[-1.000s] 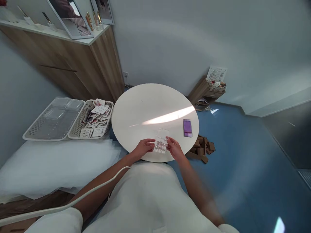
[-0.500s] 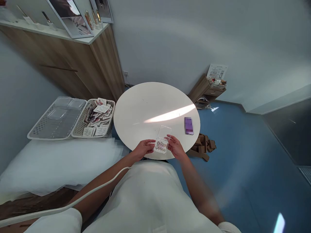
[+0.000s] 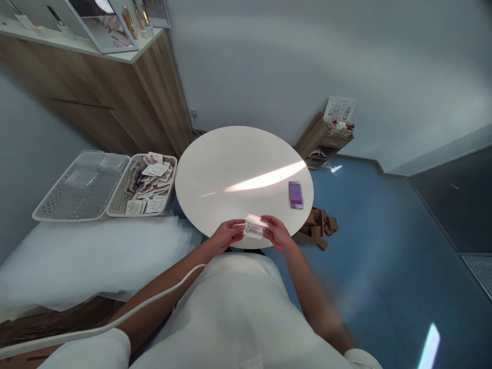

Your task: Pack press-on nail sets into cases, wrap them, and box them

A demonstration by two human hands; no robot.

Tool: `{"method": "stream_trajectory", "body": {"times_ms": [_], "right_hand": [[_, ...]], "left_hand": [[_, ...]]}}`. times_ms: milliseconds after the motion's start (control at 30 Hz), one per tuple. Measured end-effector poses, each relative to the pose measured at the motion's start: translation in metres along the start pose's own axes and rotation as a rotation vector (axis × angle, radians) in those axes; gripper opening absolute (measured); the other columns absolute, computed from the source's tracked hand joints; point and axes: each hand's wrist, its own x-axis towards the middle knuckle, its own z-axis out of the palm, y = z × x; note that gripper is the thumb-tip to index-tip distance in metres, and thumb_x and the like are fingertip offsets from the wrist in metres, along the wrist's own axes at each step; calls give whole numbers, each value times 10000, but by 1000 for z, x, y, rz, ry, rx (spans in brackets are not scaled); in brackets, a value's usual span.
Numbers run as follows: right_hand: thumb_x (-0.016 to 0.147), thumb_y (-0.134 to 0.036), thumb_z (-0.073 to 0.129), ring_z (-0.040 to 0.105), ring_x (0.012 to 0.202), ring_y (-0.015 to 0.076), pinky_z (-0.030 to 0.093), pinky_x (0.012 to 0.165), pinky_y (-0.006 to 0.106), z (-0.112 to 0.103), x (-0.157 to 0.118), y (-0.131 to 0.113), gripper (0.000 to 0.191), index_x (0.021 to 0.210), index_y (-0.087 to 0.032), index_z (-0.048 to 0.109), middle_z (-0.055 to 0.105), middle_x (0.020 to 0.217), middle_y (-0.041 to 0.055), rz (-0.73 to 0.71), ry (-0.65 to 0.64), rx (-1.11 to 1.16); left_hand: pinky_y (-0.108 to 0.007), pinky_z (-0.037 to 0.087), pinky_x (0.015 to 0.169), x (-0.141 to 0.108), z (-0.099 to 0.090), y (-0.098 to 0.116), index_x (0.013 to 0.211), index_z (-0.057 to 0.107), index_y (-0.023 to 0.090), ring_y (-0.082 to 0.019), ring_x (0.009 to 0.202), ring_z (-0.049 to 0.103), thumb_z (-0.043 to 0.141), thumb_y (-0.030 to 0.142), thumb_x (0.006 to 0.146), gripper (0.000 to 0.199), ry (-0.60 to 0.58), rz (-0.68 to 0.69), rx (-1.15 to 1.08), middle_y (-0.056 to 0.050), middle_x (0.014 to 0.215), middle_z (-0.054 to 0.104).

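Over the near edge of the oval white table [image 3: 238, 159], a small clear plastic case [image 3: 254, 230] with several small shiny pieces inside is held between my hands. My left hand [image 3: 228, 234] grips its left side between thumb and fingers. On the right, my right hand [image 3: 277, 233] has its fingers closed on the case's other side and on its lid [image 3: 255, 220]. The lid is tilted over the case and catches the light; whether it is fully closed I cannot tell. What the small pieces are is too small to make out.
A purple pixelated item [image 3: 295, 195] lies on the table's right side. To the left are a basket [image 3: 171, 205] of printed cards and a translucent lidded tray [image 3: 82, 192]. Brown cardboard pieces [image 3: 319, 228] lie on the floor at right. A white cable [image 3: 154, 297] crosses my left arm.
The case's lid stood raised behind it and has come down over the case. Both hands have kept their hold. The view has shifted slightly.
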Motion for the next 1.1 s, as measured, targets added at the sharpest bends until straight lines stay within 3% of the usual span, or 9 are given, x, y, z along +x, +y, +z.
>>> {"method": "stream_trajectory", "body": {"times_ms": [267,500,600,833,1100], "right_hand": [[600,-331,694,590,954,204,509,754,354,-3,-8,-1,255,822,-222,628,599,1132,39,-51,31,34],[620,-296,677,593,954,192,499,766,328,-7,-13,2,214,809,-218,616,612,1106,34,-85,81,82],[647,-332,661,600,930,184,507,731,324,-9,-14,7,263,881,-236,586,611,1096,31,-102,113,107],[611,-338,693,589,896,147,497,694,266,-8,-26,20,520,1079,-305,469,561,1132,13,-128,164,82],[628,-353,673,575,729,100,460,563,209,-12,-20,23,518,1103,-307,473,554,1080,17,-105,170,32]], "left_hand": [[-276,493,753,3,7,-3,1028,605,176,-98,725,598,715,277,646,411,1,-14,5,-59,868,652],[-257,509,687,9,13,-7,989,620,189,-111,745,613,669,293,694,316,-34,-46,-53,-70,926,646],[-260,506,692,9,15,-9,994,609,194,-115,770,614,667,313,695,326,-57,-57,-42,-68,961,637],[-298,476,730,6,25,-17,1064,530,193,-156,840,615,760,318,573,557,-67,-64,80,-85,985,640],[-308,470,717,5,30,-17,969,556,143,-169,735,640,736,410,573,511,-45,-115,244,-66,807,665]]}}
